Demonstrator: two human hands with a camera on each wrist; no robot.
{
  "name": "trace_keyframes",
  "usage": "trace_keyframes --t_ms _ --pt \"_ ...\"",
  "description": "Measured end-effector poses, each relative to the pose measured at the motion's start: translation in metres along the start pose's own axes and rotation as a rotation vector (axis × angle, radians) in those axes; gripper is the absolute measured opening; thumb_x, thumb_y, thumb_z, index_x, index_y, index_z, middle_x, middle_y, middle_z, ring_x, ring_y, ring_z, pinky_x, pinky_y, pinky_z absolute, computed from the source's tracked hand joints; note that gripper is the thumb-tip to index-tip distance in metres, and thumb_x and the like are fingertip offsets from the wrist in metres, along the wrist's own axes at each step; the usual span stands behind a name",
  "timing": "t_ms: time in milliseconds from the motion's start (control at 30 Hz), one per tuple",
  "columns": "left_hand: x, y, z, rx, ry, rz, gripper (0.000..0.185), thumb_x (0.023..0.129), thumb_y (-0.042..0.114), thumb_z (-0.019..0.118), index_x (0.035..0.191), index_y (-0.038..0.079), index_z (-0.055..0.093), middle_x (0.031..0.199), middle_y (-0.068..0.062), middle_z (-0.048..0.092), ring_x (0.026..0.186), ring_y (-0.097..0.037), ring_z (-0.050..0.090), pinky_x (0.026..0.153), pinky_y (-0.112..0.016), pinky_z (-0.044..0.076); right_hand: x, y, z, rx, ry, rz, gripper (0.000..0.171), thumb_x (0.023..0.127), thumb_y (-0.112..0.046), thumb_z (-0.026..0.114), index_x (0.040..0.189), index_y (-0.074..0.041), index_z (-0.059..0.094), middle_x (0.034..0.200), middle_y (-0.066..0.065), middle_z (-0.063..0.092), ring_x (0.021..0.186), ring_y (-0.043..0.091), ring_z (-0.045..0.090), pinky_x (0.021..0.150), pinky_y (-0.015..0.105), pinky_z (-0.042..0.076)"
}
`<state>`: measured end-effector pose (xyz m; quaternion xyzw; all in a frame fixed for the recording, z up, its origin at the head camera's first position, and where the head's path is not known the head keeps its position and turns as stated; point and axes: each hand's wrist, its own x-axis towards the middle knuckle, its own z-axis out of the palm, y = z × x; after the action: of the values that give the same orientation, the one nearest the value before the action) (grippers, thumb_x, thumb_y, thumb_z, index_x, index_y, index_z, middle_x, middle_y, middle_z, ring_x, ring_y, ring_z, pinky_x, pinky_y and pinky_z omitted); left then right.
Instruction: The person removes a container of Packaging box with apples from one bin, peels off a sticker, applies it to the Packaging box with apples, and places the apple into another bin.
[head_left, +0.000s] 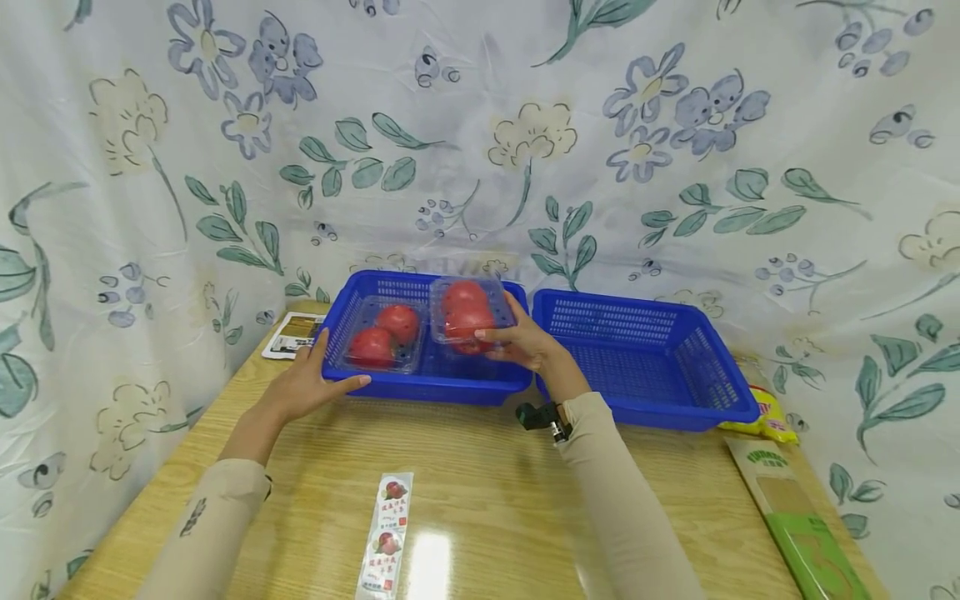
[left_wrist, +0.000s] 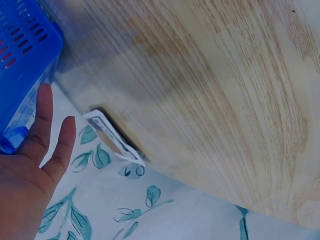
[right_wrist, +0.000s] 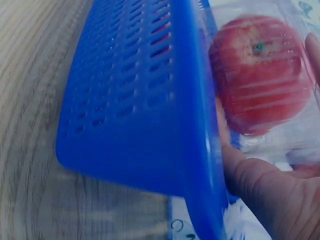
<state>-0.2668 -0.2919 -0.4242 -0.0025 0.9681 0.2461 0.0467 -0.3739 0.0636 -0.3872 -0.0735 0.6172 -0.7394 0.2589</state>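
My right hand (head_left: 528, 343) grips the right side of a clear plastic box of tomatoes (head_left: 467, 310), tilted above the right half of the left blue basket (head_left: 442, 388). Through the film in the right wrist view a tomato (right_wrist: 262, 75) shows, with the thumb low beside the basket's rim. A second clear box of tomatoes (head_left: 384, 335) sits in the basket's left half. At that basket's front left corner rests my left hand (head_left: 300, 385), its thumb stretched along the front rim. In the left wrist view two of its fingers (left_wrist: 61, 147) extend straight beside the basket wall (left_wrist: 30, 55).
A second blue basket (head_left: 637, 407) stands right of the first. On the table's front lies a strip of fruit-printed labels (head_left: 387, 537). Packets sit around the edges: a white one (head_left: 291, 337) back left, a yellow one (head_left: 772, 417) and a green one (head_left: 797, 525) at right.
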Motion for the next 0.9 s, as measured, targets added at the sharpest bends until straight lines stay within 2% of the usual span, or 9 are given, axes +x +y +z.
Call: trace_keyframes --t_ms 233,333,467,567,633,767,900 --pt "0.000 0.001 -0.002 0.014 -0.022 -0.015 0.125 0.082 0.080 0.052 0.156 0.008 -0.019 0.155 -0.043 0.006 0.132 -0.069 0.025 0.098 -0.076 0.033 -0.014 -0.004 -0.011 -0.057 -0.135 -0.033 0.100 0.090 0.012 0.057 0.158 -0.042 0.007 0.160 0.019 0.014 0.113 0.036 0.057 0.108 0.062 0.035" --pt "0.000 0.002 -0.003 0.022 -0.036 -0.022 0.125 0.082 0.080 0.052 0.156 0.007 -0.018 0.154 -0.044 0.005 0.132 -0.069 0.024 0.098 -0.076 0.032 -0.020 -0.004 -0.019 -0.065 -0.222 -0.047 0.100 0.091 0.016 0.053 0.158 -0.043 0.009 0.159 0.021 0.016 0.110 0.031 0.061 0.104 0.057 0.043" --pt "0.001 0.004 -0.005 0.022 -0.053 -0.029 0.125 0.082 0.080 0.051 0.155 0.007 -0.019 0.154 -0.045 0.004 0.132 -0.069 0.024 0.098 -0.076 0.033 -0.030 -0.004 -0.032 -0.075 -0.349 -0.075 0.101 0.091 0.021 0.048 0.158 -0.043 0.007 0.155 0.031 0.023 0.110 0.027 0.063 0.095 0.044 0.053" --pt "0.001 0.005 -0.005 0.020 -0.058 -0.033 0.125 0.082 0.080 0.051 0.155 0.009 -0.020 0.154 -0.044 0.004 0.132 -0.069 0.023 0.098 -0.076 0.032 -0.037 -0.003 -0.040 -0.073 -0.433 -0.096 0.099 0.092 0.020 0.043 0.159 -0.041 0.003 0.147 0.039 0.032 0.110 0.027 0.065 0.093 0.041 0.053" --pt "0.002 0.004 -0.005 0.020 -0.056 -0.029 0.125 0.082 0.080 0.051 0.155 0.008 -0.020 0.155 -0.044 0.003 0.133 -0.069 0.022 0.098 -0.077 0.031 -0.041 -0.003 -0.045 -0.081 -0.464 -0.100 0.098 0.092 0.019 0.042 0.159 -0.040 0.003 0.142 0.039 0.039 0.107 0.027 0.066 0.092 0.040 0.053" --pt "0.003 0.003 -0.005 0.020 -0.063 -0.016 0.125 0.083 0.079 0.052 0.155 0.007 -0.021 0.155 -0.043 0.002 0.135 -0.068 0.018 0.101 -0.076 0.029 -0.049 -0.002 -0.054 -0.108 -0.521 -0.094 0.098 0.092 0.015 0.051 0.159 -0.038 0.005 0.137 0.034 0.047 0.103 0.028 0.068 0.091 0.039 0.054" --pt "0.001 0.004 -0.008 0.030 -0.036 0.021 0.121 0.085 0.075 0.052 0.156 0.004 -0.015 0.155 -0.043 0.005 0.137 -0.065 0.016 0.103 -0.076 0.024 -0.054 -0.002 -0.060 -0.123 -0.600 -0.098 0.103 0.089 0.001 0.069 0.160 -0.036 0.003 0.143 0.036 0.042 0.109 0.031 0.067 0.094 0.043 0.053"
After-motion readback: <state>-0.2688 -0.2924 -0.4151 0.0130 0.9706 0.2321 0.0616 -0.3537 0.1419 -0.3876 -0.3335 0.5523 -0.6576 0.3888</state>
